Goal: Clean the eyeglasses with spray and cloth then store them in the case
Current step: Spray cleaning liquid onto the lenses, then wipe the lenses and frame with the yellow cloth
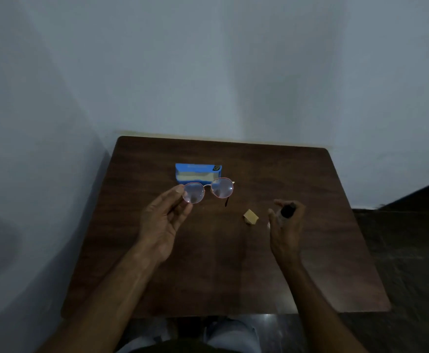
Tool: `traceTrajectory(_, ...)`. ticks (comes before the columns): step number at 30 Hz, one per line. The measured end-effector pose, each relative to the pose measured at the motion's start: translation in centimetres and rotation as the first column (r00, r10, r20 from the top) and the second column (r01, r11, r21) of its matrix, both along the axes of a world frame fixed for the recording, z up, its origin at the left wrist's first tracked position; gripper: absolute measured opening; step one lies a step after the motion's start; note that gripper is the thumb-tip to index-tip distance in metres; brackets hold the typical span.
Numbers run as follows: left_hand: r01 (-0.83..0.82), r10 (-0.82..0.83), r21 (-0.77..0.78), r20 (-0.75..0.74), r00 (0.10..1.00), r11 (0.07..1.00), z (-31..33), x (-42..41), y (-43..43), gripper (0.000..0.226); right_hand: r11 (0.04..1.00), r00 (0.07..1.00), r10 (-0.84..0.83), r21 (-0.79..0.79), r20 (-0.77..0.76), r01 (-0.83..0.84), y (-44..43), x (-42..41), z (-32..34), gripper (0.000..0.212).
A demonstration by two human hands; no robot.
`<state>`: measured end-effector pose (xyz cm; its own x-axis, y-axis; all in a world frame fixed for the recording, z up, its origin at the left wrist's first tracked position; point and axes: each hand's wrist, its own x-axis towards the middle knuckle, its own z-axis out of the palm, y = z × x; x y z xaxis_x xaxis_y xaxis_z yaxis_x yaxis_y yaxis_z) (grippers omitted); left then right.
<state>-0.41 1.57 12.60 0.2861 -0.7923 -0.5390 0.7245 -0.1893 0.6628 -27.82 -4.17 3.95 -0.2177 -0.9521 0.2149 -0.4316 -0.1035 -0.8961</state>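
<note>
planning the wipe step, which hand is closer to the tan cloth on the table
Right. The right hand, holding a small dark bottle, is just right of the cloth. The left hand, holding the eyeglasses, is farther off on its left.

Blurred, hidden, cut off
The blurred right hand (286, 222) covers most of the spray bottle (288, 211); print on the blue case (198, 171) is unreadable; the eyeglasses (222, 188) show 1 temple; both forearms (121, 289) leave the bottom edge.
</note>
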Motion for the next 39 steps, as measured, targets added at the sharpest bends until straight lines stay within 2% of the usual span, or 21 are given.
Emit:
traceTrajectory(7, 0.035, -0.035, 0.035, 0.014, 0.999, 0.999, -1.3, -0.6, 0.0, 0.024, 0.981, 0.996, -0.087, 0.176, 0.024, 0.081, -2.0, -3.0, -4.1, 0.043)
traceTrajectory(10, 0.058, -0.059, 0.023, 0.025, 0.998, 0.998, -1.5, -0.8, 0.3, 0.018, 0.967, 0.994, -0.105, 0.236, 0.017, 0.098, -2.5, -3.5, -4.9, 0.043)
traceTrajectory(27, 0.064, -0.065, 0.034, 0.043, 0.997, 0.997, -1.3, -0.8, 0.5, 0.02, 0.944, 0.99, -0.109, 0.303, -0.084, 0.13, -1.8, -3.6, -6.4, 0.049)
traceTrajectory(30, 0.069, -0.07, 0.035, 0.038, 0.997, 0.997, -1.3, -0.9, 0.6, 0.023, 0.948, 0.991, -0.092, 0.295, -0.095, 0.116, -1.5, -3.8, -6.3, 0.06)
traceTrajectory(34, 0.083, -0.085, 0.048, 0.03, 0.996, 0.995, -1.5, -0.9, 0.6, 0.014, 0.952, 0.991, -0.081, 0.285, -0.102, 0.107, -0.9, -3.8, -6.1, 0.08)
traceTrajectory(39, 0.105, -0.105, 0.049, 0.009, 0.994, 0.993, -1.4, -1.0, 0.7, 0.016, 0.963, 0.99, -0.097, 0.242, -0.102, 0.119, -0.3, -3.9, -5.8, 0.095)
